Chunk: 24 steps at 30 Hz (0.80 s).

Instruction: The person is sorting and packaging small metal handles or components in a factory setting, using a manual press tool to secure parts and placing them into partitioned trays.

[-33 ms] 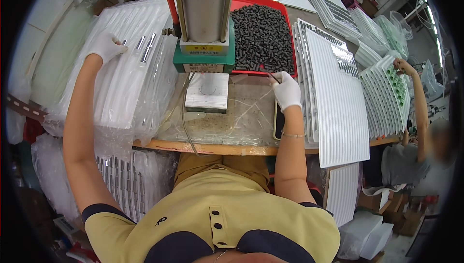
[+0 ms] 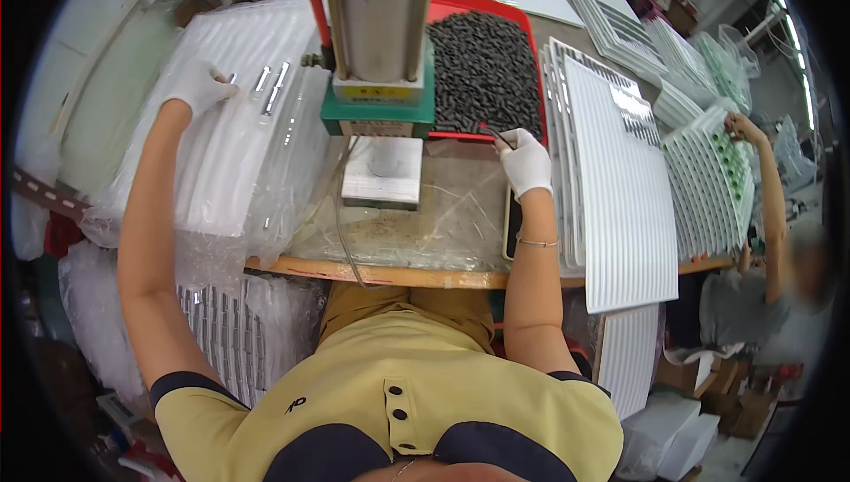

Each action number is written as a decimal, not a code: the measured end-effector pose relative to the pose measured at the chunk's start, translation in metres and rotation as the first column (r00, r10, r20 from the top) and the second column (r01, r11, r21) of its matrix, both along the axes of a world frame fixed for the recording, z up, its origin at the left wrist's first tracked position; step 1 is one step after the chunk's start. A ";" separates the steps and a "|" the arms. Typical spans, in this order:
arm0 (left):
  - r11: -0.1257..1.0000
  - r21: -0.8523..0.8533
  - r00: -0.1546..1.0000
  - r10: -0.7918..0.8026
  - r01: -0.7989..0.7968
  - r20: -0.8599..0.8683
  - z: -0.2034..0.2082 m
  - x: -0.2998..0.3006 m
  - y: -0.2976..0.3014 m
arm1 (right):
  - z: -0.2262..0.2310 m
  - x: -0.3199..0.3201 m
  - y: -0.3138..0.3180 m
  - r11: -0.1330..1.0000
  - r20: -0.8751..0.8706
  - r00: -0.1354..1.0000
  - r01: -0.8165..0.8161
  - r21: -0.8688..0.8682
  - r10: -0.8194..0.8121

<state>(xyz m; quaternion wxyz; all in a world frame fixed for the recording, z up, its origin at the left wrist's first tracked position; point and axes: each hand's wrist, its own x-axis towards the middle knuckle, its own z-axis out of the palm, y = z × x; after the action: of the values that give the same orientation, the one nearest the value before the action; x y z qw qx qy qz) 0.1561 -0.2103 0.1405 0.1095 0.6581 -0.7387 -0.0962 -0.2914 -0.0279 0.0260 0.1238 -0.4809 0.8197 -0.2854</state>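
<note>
My left hand, in a white glove, reaches over a ribbed white tray on the left. Its fingertips pinch the end of a short silver tube; a few more shiny tubes lie in the grooves just beside it. My right hand, also gloved, is closed on a thin dark pointed tool at the near right corner of a red tray. Small black cylindrical pieces fill that tray. Between my hands stands a green-based press, with a white block beneath it.
Clear plastic wrap surrounds the left tray. Stacked ribbed white trays stand at the right, beside a dark phone-like object. A cable hangs over the table edge. Another person's hand touches a tray of green pieces.
The view has shifted slightly. My right hand has turned a little, and the dark tool now shows more clearly. My left hand stays at the silver tube.
</note>
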 end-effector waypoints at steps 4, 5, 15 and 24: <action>1.000 -0.020 0.998 -0.003 0.004 0.065 0.014 -0.016 0.023 | -0.019 -0.021 -0.042 0.998 -0.096 0.994 0.053 0.017 -0.052; 1.000 -0.022 0.998 0.011 -0.009 0.068 0.013 -0.011 0.023 | -0.016 -0.023 -0.049 0.997 -0.137 0.989 0.062 0.039 -0.056; 0.994 0.105 0.884 0.080 -0.035 -0.461 -0.001 0.016 0.014 | -0.021 -0.037 -0.076 0.984 -0.383 0.924 0.058 0.169 0.012; 0.995 -0.092 0.803 -0.081 0.033 -0.591 0.052 -0.012 0.087 | -0.007 -0.037 -0.067 0.989 -0.366 0.929 0.007 0.146 0.048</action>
<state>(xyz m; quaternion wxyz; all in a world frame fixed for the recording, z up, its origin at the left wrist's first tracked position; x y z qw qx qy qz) 0.1444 -0.1235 0.1925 0.3573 0.5679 -0.6900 -0.2715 -0.3287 -0.0949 0.0185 0.0055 -0.5240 0.8419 -0.1285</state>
